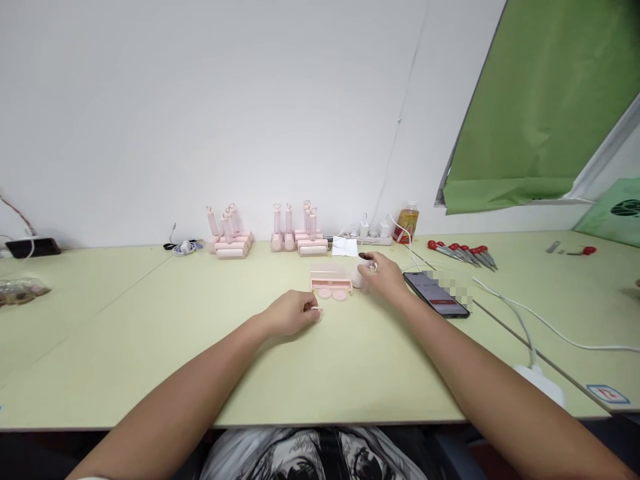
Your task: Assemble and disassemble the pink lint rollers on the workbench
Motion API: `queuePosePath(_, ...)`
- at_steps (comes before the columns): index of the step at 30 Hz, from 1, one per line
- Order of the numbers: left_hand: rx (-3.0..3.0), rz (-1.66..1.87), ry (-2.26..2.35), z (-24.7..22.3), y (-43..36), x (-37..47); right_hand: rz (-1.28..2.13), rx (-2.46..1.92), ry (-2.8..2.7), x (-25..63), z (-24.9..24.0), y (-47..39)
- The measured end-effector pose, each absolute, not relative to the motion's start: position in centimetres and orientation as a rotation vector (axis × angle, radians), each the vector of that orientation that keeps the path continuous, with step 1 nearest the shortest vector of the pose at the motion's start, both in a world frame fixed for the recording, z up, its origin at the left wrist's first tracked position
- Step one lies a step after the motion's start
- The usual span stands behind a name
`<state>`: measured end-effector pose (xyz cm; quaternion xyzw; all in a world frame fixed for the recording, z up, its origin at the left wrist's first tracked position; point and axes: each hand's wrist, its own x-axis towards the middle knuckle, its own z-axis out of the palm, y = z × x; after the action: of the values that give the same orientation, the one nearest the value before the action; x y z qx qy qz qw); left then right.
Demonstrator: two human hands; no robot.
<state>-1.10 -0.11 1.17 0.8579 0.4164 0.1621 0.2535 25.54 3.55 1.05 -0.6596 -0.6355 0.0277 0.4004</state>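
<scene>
My left hand [291, 312] is closed in a pinch above the table, with a small pale pink piece [317, 309] at its fingertips. Farther right, my right hand [384, 279] has its fingers curled at a small whitish container [359, 275]; its exact kind is hard to make out. Between the hands lies an open pink case [331, 285] with a clear lid raised at the back. Two flat pink discs, a left one [325, 293] and a right one [340, 295], lie at its front edge.
Pink cases with upright pink tubes [233, 243] line the wall. A phone [437, 295] lies beside my right forearm. Behind are a power strip [375, 239], a white paper [345, 247] and a drink bottle [407, 223]. Red-handled tools [465, 253] and a white cable [550, 328] lie rightward.
</scene>
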Motion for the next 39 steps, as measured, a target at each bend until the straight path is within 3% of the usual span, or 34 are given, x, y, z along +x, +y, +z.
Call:
queuePosePath(15,2.387,0.413,1.108,0.9,-0.2,-1.0,-0.002,-1.374,-1.541,25.5,0.5,3.8)
queuePosePath(20,2.316,0.455,1.137,1.0,-0.2,-1.1,-0.279,-1.099,-1.441,25.5,2.4,2.2)
queuePosePath(23,2.255,0.647,1.141,1.3,-0.4,-0.9,-0.229,-0.974,-1.356,24.0,3.5,0.3)
queuePosePath(28,2.247,1.06,0.977,1.7,-0.8,-0.5,0.619,-0.943,-1.37,19.7,2.6,-2.1)
queuePosePath(31,2.249,1.274,0.934,1.7,-0.9,-0.7,0.881,-1.008,-1.473,18.6,1.4,-2.3)
queuePosePath(34,2.181,1.484,0.99,2.1,-0.7,-1.1,0.839,-1.129,-1.615,19.0,0.7,-1.9)
queuePosePath(39,2.018,1.852,1.041,2.7,0.1,-1.9,0.446,-1.484,-2.055,20.2,0.5,-1.6)
